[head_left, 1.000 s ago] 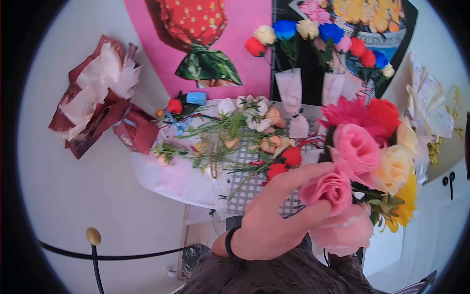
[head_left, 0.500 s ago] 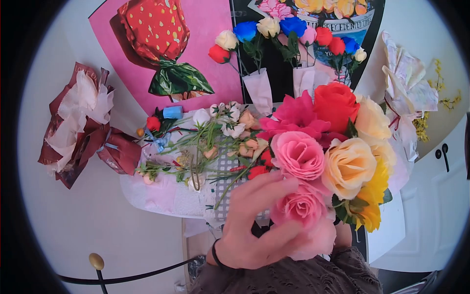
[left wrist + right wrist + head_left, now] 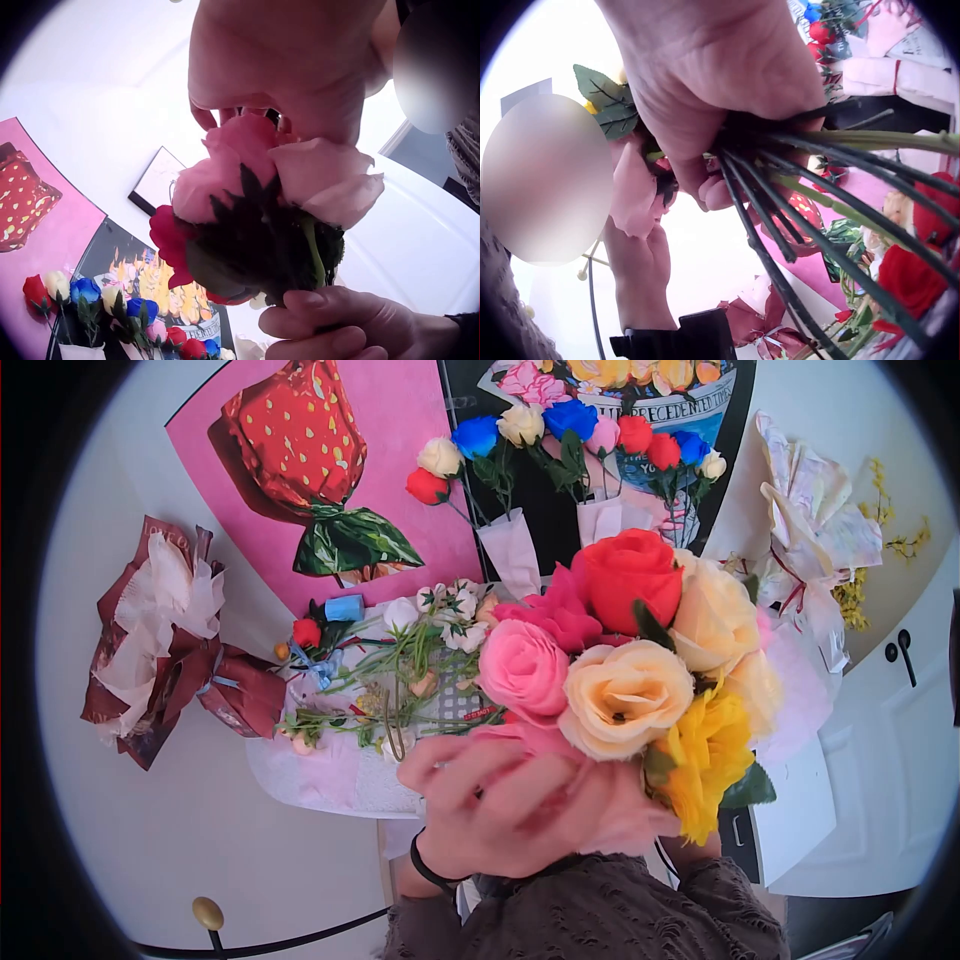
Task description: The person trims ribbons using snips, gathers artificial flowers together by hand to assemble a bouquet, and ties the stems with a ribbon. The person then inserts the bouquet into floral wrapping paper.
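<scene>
A bouquet of mixed flowers is held up in front of the body. Its red rose (image 3: 634,582), cream rose (image 3: 628,698) and yellow flower (image 3: 703,760) face the head camera. My left hand (image 3: 520,800) curls its fingers over a pink rose (image 3: 244,142) at the near left side of the bouquet, beside a pale pink rose (image 3: 330,180). Below the blooms, my right hand (image 3: 720,75) grips the bundled stems (image 3: 840,210), whose ends stick out past the fist. In the head view the blooms mostly hide the right hand.
Loose flowers (image 3: 440,620) lie across the white table (image 3: 300,780) behind the bouquet. A maroon wrapped bouquet (image 3: 165,640) stands at the left, white wrapping (image 3: 810,540) at the right. Blue, red and cream roses (image 3: 570,422) stand in white sleeves at the back.
The bouquet has moved left in the head view and turned, bringing the cream and yellow flowers forward. My left hand has closed further over the pink rose, which it now largely covers.
</scene>
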Available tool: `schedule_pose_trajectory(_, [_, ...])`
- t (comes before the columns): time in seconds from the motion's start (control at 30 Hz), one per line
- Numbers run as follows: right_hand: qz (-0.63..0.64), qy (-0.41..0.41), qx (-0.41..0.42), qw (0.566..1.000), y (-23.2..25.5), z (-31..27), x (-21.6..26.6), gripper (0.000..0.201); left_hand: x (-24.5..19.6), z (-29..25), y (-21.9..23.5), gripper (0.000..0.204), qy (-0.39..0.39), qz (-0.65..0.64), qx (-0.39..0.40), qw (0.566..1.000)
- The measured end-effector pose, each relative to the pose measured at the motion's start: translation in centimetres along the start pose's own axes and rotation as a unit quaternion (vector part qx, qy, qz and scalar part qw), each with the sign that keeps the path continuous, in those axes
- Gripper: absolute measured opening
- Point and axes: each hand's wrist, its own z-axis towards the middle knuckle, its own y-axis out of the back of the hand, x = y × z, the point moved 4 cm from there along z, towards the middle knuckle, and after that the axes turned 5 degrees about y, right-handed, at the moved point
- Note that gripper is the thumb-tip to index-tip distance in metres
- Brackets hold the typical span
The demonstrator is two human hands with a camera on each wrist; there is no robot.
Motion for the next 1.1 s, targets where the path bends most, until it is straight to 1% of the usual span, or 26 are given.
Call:
schedule_pose_trajectory(0.03, [-0.001,0.0,0.002,1.0,0.0,0.0,0.1,0.059,-0.2,0.0,-0.2,0.029,-0.001,0.0,0.0,1.0])
schedule_pose_trajectory(0.1, [-0.004,-0.001,0.006,1.0,0.0,0.1,0.3,0.06,0.0,-0.1,-0.3,0.038,0.116,-0.022,-0.03,0.993])
schedule_pose_trajectory(0.13, [-0.005,-0.001,0.008,1.0,0.0,0.1,0.4,0.06,0.2,-0.4,-0.2,0.045,0.13,-0.032,-0.012,0.991])
schedule_pose_trajectory(0.37, [-0.014,-0.005,0.028,0.999,0.1,0.6,1.0,0.061,0.5,0.2,-0.3,0.049,0.152,-0.103,0.016,0.983])
schedule_pose_trajectory(0.43, [-0.016,-0.004,0.031,0.999,0.2,0.7,1.2,0.061,0.7,0.1,-0.5,0.051,0.146,-0.162,-0.014,0.976])
schedule_pose_trajectory(0.47, [-0.018,-0.003,0.032,0.999,0.3,0.7,1.3,0.061,0.7,0.3,-0.6,0.051,0.145,-0.163,-0.015,0.976])
schedule_pose_trajectory(0.53, [-0.022,-0.002,0.034,0.999,0.5,0.8,1.6,0.061,0.6,0.9,-0.4,0.051,0.091,-0.161,-0.038,0.982])
schedule_pose_trajectory(0.67, [-0.028,0.002,0.042,0.999,0.7,1.1,2.1,0.062,0.7,1.5,0.8,0.054,0.086,-0.196,-0.032,0.976])
schedule_pose_trajectory(0.73, [-0.032,0.003,0.046,0.998,0.9,1.2,2.4,0.062,0.7,2.6,1.2,0.07,0.06,-0.191,0.091,0.976])
schedule_pose_trajectory(0.77, [-0.035,0.004,0.048,0.998,1.0,1.3,2.6,0.062,0.9,3.3,1.6,0.07,0.059,-0.191,0.089,0.976])
schedule_pose_trajectory(0.83, [-0.039,0.004,0.054,0.998,1.1,1.5,2.9,0.063,0.8,4.6,1.0,0.07,-0.013,-0.179,0.224,0.958])
schedule_pose_trajectory(0.87, [-0.041,0.007,0.057,0.998,1.1,1.6,3.1,0.063,1.1,4.8,1.2,0.073,-0.033,-0.183,0.211,0.96])
schedule_pose_trajectory(0.9, [-0.043,0.01,0.059,0.997,1.2,1.7,3.3,0.063,1.5,5.3,1.6,0.073,-0.036,-0.181,0.21,0.96])
schedule_pose_trajectory(0.97, [-0.044,0.014,0.062,0.997,1.3,1.9,3.6,0.063,1.7,6.8,2.7,0.073,-0.036,-0.237,0.247,0.939])
schedule_pose_trajectory(1.0, [-0.046,0.015,0.063,0.997,1.4,1.9,3.7,0.063,1.9,7.5,3.0,0.069,-0.052,-0.262,0.22,0.938])
schedule_pose_trajectory(1.03, [-0.047,0.017,0.064,0.997,1.4,1.9,3.9,0.063,1.9,8.4,3.0,0.069,-0.054,-0.261,0.22,0.938])
schedule_pose_trajectory(1.1, [-0.051,0.022,0.067,0.996,1.4,2.0,4.3,0.064,1.2,9.9,2.8,0.061,-0.122,-0.231,0.201,0.944])
